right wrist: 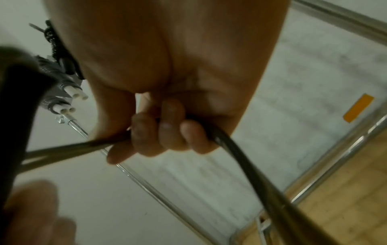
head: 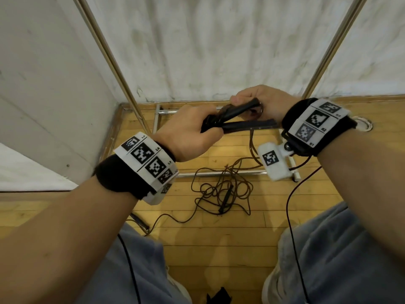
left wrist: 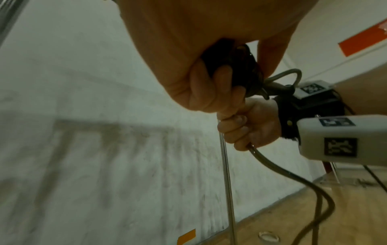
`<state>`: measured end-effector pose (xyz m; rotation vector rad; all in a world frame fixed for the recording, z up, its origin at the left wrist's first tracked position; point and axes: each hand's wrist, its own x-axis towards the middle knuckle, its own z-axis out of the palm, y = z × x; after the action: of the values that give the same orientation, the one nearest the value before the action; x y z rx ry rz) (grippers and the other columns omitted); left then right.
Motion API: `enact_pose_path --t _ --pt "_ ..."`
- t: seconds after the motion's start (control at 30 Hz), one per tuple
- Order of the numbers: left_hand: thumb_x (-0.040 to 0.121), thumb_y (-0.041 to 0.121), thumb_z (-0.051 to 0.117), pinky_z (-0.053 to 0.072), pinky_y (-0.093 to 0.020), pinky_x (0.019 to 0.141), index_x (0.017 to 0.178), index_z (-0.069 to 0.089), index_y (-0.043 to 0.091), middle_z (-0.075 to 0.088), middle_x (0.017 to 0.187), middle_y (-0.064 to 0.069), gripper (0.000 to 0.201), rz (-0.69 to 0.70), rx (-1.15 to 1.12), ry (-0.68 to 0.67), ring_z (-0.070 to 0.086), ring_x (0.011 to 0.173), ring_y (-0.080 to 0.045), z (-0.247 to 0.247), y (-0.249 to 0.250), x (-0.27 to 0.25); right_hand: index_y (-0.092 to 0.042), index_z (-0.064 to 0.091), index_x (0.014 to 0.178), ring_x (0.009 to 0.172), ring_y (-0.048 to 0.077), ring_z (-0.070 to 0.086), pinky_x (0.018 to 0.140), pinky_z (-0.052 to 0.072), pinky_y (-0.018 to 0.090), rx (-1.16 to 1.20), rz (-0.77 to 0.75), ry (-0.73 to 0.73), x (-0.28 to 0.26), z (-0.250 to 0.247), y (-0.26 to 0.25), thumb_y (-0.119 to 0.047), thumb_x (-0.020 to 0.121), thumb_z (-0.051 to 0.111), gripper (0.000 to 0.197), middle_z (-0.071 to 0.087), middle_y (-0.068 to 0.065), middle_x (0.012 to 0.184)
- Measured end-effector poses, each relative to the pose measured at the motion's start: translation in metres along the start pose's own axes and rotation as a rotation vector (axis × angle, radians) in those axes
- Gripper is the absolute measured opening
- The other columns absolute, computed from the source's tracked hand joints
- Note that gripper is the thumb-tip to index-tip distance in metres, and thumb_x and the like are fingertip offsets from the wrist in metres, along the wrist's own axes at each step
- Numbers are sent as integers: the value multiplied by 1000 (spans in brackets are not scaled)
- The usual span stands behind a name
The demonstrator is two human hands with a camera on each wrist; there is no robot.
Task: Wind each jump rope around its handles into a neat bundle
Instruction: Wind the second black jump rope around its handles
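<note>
Jump-rope handles (head: 241, 122), black, held at chest height above wood floor (head: 219, 233). Left hand (head: 186, 132) curls round their 9 o'clock end; right hand (head: 260, 102) fists the cord (right wrist: 240, 149) at 3 o'clock. Second rope (head: 223, 194) lies tangled on floor, 6 o'clock.
</note>
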<state>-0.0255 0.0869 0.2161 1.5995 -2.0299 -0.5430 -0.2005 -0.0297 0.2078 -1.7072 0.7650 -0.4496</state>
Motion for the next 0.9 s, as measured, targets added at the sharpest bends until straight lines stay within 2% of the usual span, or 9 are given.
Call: enact_pose_path --t 0.1,0.17,0.23,0.33,0.47,0.53,0.67,0.77,0.9 --pt "78 37 48 34 -31 52 79 48 27 51 65 5 10 -87 -133 145 46 57 -11 -1 2 4 -14 58 72 48 10 40 48 30 19 297 12 62 5 23 5 -11 96 47 27 50 -5 52" --pt "78 38 47 37 -37 56 78 44 20 54 68 -4 18 -143 -186 241 47 62 -20 -2 1 8 -13 56 77 47 9 30 43 22 20 400 29 98 6 42 7 -10 97 43 24 42 -3 53" --pt "79 39 46 39 -38 58 81 44 13 53 69 -5 25 -201 -199 319 48 63 -23 -2 -2 12 -14 57 82 47 10 29 41 21 20 426 48 150 7 61 7 -14 99 41 24 42 -1 54" --pt "88 38 47 34 -24 52 84 43 16 48 68 5 23 -284 -107 386 44 59 -12 1 -12 19 -17 56 79 45 11 32 43 25 24 269 11 244 7 79 3 -19 100 37 29 44 -1 55" --pt "93 37 46 30 -27 50 92 42 15 47 72 7 23 -361 -15 427 45 62 -7 1 -23 27 -11 62 87 52 11 41 52 32 28 -214 -89 267 8 83 -3 -20 98 43 24 50 0 63" --pt "93 38 46 33 -29 51 96 39 14 49 73 5 25 -367 26 398 48 64 -11 3 -24 28 -8 64 91 57 9 45 54 34 26 -367 -102 245 9 83 -2 -21 96 48 21 53 -3 67" --pt "95 39 46 46 -36 65 106 38 14 58 83 -2 28 -341 82 356 57 74 -25 9 -28 28 -13 61 83 57 7 45 51 33 24 -471 5 252 12 85 7 -26 98 44 25 51 -7 64" --pt "96 37 47 38 -31 61 113 45 13 53 83 1 30 -302 140 334 52 73 -23 9 -33 32 -19 54 80 61 12 47 53 31 28 -564 54 231 12 87 13 -33 99 39 28 53 -2 68" --pt "95 38 49 34 -30 62 111 47 13 50 84 3 29 -303 167 341 49 75 -20 13 -35 35 -12 60 104 77 19 52 65 37 28 -548 49 271 9 83 25 -25 99 40 24 58 1 82"
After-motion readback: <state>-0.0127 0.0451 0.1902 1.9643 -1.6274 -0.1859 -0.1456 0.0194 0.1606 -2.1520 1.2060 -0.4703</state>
